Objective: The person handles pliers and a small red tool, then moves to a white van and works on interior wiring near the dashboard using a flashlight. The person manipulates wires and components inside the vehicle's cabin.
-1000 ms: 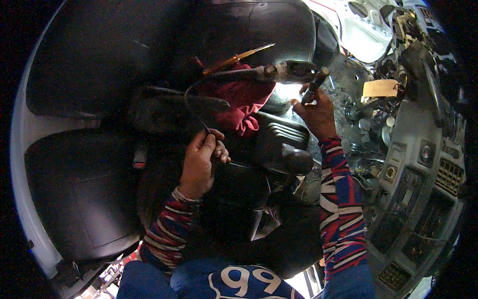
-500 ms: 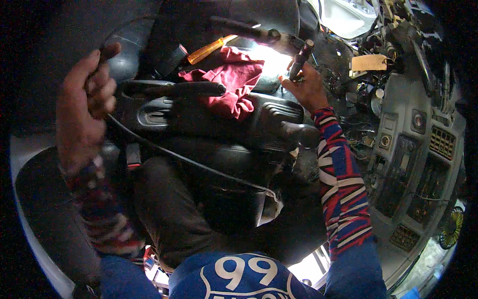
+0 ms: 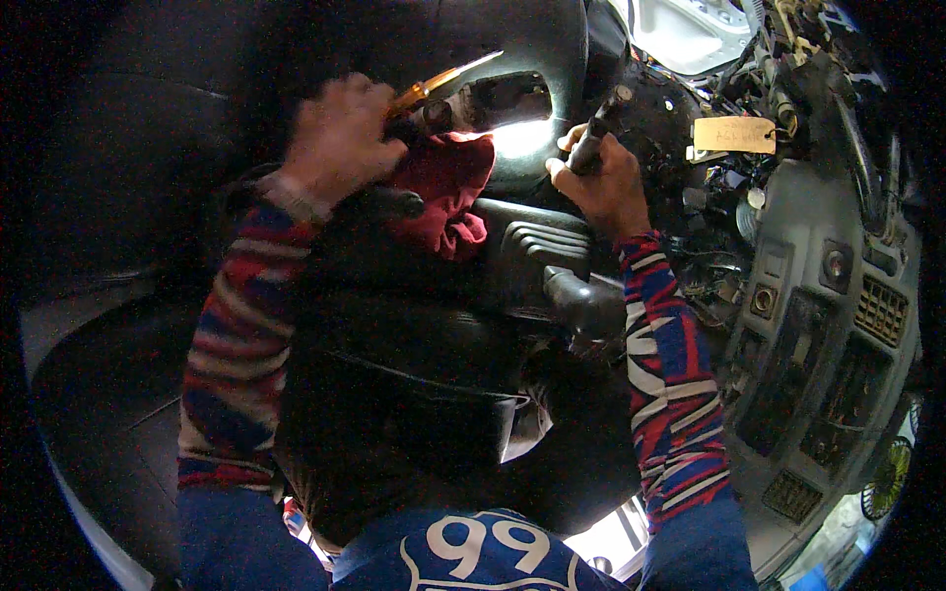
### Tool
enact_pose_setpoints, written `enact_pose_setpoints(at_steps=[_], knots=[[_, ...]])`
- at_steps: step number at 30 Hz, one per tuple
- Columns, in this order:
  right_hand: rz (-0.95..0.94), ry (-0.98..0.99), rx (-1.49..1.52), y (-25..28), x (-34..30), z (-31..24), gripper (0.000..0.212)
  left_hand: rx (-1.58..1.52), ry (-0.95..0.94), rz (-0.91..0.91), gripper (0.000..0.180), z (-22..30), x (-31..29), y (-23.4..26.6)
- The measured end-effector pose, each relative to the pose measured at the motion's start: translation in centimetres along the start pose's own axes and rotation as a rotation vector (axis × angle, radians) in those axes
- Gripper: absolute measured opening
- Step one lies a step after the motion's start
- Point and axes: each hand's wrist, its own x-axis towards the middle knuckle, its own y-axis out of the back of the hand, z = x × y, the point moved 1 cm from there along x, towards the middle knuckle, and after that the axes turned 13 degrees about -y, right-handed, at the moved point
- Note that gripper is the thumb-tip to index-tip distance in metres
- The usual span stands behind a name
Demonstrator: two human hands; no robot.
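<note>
My right hand is closed around a black flashlight, whose light makes a bright patch on the black seat. Over on the left, my left hand is above the console, its back toward me and blurred. Its fingertips are hidden, so I cannot tell whether it grips anything. Just beyond them lies a screwdriver with an orange handle, its shaft pointing up and right. A crumpled dark red cloth is beside the left hand. Beyond the cloth, a dark object that I cannot make out rests on the seat.
The dark handbrake lever's end shows beneath my left hand. A ribbed black console runs between the seats. At right are exposed wiring, a hanging tan tag and a grey dashboard panel with vents.
My left hand has moved right and away from me, toward the cloth and screwdriver. The black cable it held is out of that raised position. My right hand still holds the flashlight.
</note>
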Motion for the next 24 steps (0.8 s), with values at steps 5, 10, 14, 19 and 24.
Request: enact_pose_setpoints(at_steps=[5,10,14,19,24], knots=[[0.054,0.08,0.008,1.6,-0.3,1.2,0.027,0.094,0.021,-0.203,0.052,2.4,4.5,-0.8],[0.159,0.346,-0.097,3.1,0.4,2.0,0.03,-0.289,-0.023,0.016,0.038,3.2,6.7,1.4],[0.213,0.103,-0.008,4.6,0.1,1.7,0.027,-0.62,-0.085,0.04,0.032,5.7,9.6,6.9],[0.057,-0.007,0.101,6.5,-0.8,0.5,0.035,-0.507,-0.356,0.37,0.052,9.3,12.5,14.5],[0.026,0.014,0.157,6.9,-0.7,0.6,0.036,0.008,-0.501,0.369,0.054,9.8,16.9,18.7]])
